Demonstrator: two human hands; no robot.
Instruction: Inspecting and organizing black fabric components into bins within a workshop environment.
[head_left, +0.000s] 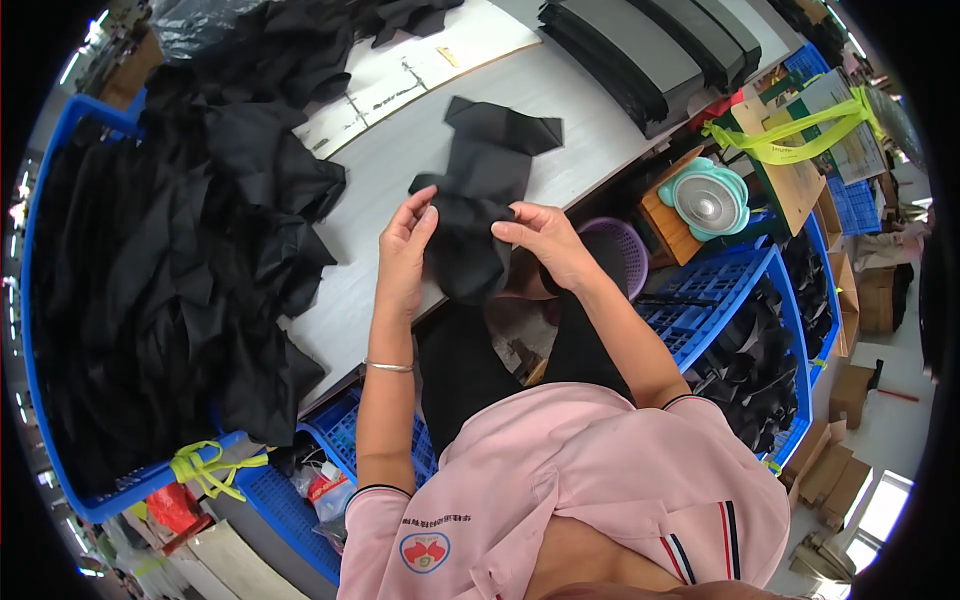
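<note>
Grey table (560, 95), black fabric piece (480, 190) lengthwise away

Black fabric piece (478, 205), pale grey table (560, 100), blue crates (715, 300), pink shirt (600, 480).

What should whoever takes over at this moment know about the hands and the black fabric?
Left hand: pinching the left edge of the black fabric piece.
Right hand: gripping the same piece at its right edge.
The piece is partly lifted at the near edge of the grey table, its far end lying on the tabletop.
Pile of black fabric sits left, spilling over the blue crate.
Done: one piece picked up. Left: handling of this piece; the pile remains.
</note>
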